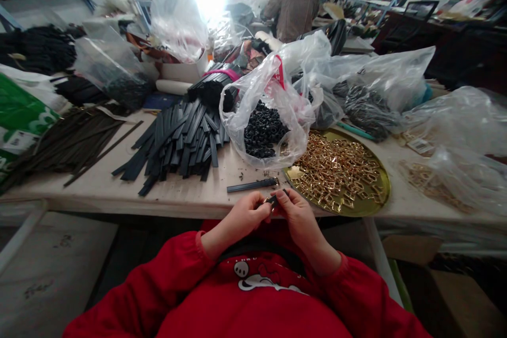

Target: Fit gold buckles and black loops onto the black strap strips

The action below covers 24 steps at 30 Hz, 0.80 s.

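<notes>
My left hand (249,213) and my right hand (298,215) meet at the table's front edge, both closed on a short black strap (274,199). A bit of gold metal, seemingly a buckle, shows by the left fingertips; the fingers cover most of it. Just beyond them lies another black strap (250,186) with a buckle at its right end. To the right, a round gold tray (382,202) bears a heap of small gold buckles (336,169). An open clear plastic bag (233,140) holds many small black loops (263,129).
Black strips (178,140) lie piled left of the bag, with longer dark brown strips (79,137) farther left. Plastic bags (467,127) crowd the right side. A green bag (21,124) stands at the left edge. Another person (297,5) is in the background.
</notes>
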### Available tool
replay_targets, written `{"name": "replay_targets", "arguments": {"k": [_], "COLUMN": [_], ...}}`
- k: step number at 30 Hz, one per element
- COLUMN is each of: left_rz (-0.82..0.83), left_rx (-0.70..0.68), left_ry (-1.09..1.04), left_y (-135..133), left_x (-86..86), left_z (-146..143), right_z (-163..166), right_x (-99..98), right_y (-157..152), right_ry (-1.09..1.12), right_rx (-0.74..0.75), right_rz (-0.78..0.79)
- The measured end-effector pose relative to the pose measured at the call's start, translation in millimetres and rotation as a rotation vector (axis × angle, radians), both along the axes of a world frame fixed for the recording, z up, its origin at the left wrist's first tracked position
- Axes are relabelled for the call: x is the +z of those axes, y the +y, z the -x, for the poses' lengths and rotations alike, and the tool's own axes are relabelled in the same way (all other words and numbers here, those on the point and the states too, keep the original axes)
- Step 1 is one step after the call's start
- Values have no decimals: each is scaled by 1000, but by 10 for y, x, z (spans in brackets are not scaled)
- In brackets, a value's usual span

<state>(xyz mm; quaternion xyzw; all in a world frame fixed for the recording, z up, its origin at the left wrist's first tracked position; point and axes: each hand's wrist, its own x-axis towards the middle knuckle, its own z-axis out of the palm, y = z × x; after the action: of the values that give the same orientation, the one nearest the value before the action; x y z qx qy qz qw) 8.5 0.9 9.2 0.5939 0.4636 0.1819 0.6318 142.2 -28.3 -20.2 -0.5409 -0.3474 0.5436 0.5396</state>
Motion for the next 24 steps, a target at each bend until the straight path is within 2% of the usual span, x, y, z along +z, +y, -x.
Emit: {"name": "replay_targets", "arguments": {"k": [3, 9, 11, 16, 18, 20, 24], "left_rz": [-19, 6, 32, 90, 95, 90, 16], "left_rx": [-6, 20, 15, 23, 34, 40, 33], "left_ry": [16, -19, -49, -103, -108, -97, -15], "left_y": [-2, 1, 2, 20, 26, 27, 11], "left_x": [-33, -57, -45, -26, -49, -90, -165], "left_z": [4, -2, -3, 9, 10, 10, 18], "right_z": [0, -46, -74, -120, -114, -97, -81], "right_x": [-36, 13, 22, -30, -42, -39, -21], "right_y": [3, -8, 21, 91, 72, 27, -54], "right_ry": [76, -437, -405, -116, -96, -206, -560], "right_rx": [18, -76, -55, 63, 86, 79, 19], "right_rz": [54, -159, -130, -13, -6, -47, -195]}}
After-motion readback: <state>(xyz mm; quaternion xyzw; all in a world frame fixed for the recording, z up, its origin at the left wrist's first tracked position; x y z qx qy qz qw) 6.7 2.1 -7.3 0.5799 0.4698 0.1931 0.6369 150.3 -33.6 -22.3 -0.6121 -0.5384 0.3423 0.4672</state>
